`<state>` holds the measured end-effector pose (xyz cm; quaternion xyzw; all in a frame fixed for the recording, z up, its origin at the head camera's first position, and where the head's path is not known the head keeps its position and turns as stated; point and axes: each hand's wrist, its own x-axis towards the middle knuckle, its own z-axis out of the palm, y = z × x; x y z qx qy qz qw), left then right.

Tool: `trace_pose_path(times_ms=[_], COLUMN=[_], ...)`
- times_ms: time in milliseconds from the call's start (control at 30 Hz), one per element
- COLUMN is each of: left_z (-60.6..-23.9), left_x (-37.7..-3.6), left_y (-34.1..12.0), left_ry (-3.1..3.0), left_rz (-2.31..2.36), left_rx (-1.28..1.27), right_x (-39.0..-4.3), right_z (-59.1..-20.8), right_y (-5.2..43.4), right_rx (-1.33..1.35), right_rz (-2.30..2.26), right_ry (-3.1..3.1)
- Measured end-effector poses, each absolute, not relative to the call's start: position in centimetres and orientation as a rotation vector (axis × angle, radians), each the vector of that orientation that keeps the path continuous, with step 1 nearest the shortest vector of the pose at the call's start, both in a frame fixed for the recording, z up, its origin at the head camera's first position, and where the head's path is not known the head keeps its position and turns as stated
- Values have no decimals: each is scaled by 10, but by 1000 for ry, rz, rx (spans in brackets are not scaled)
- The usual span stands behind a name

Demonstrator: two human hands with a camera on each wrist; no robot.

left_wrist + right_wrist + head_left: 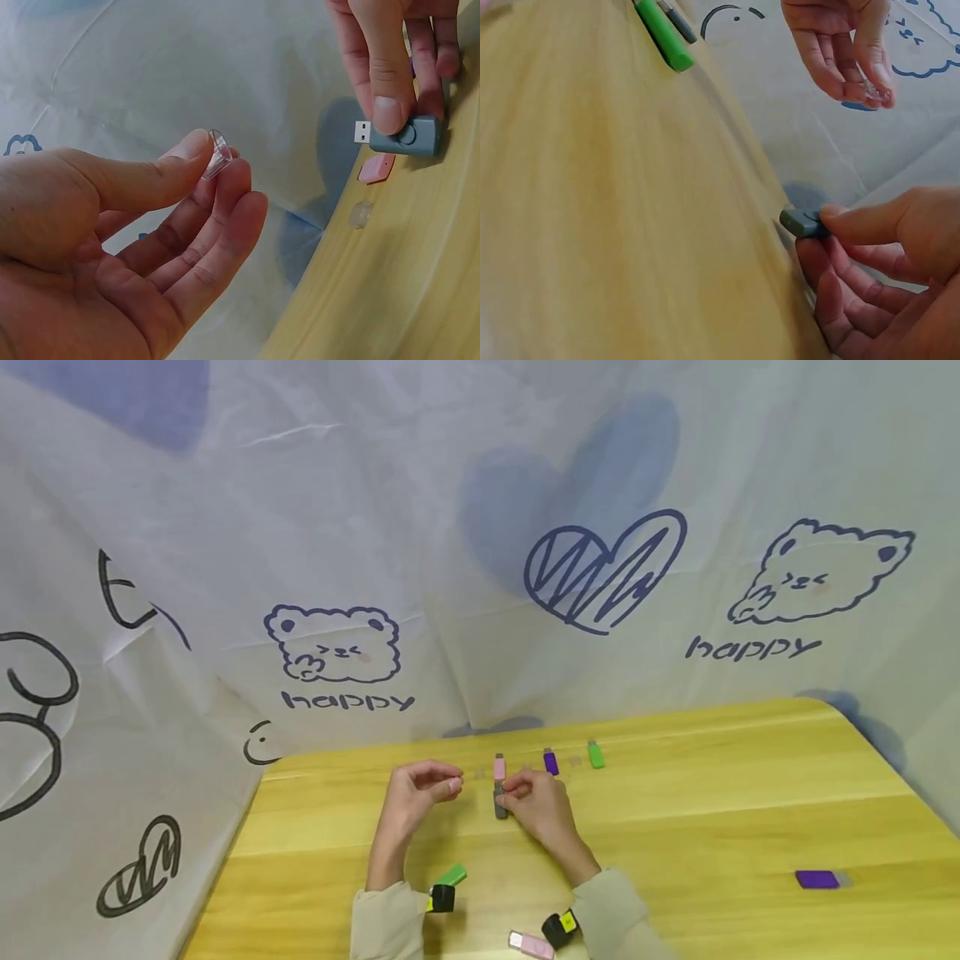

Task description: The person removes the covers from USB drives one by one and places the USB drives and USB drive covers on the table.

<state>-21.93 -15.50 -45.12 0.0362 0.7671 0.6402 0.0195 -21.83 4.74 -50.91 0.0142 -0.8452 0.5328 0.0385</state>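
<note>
My left hand (414, 797) pinches a small clear plastic cap (217, 157) between thumb and fingers, raised to the left of the other hand. In my right hand (546, 810), thumb and fingers grip a dark grey USB flash drive (422, 137). Its bare metal plug (362, 132) points away toward the back of the table, and the left wrist view shows the thumb on its round button-like mark. The cap and the drive are apart. Just behind the grey drive lies a pink USB drive (499, 767), with a loose clear cap (480, 773) on its left.
A purple USB drive (551, 762) and a green one (596, 755) line the back, a clear cap (576, 761) between them. Nearer lie another green drive (453, 875) and a pink drive (531, 945). A capped purple drive (817, 880) is far right on the wooden table (697, 827).
</note>
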Motion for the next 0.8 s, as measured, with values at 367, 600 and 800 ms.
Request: trace_pose_path(times_ms=[367, 600, 800], left_z=[-458, -459, -461], left_x=[-221, -220, -220], left_y=[-157, -156, -153], left_ry=[2391, 2407, 2410], left_rz=[1971, 1935, 1904], left_rx=[106, 71, 44], right_x=[-217, -215, -215], right_z=[-507, -503, -506], right_y=[39, 36, 37], right_rx=[40, 30, 118], right_rz=[1429, 1322, 1230], right_ry=[-2713, -2781, -2759])
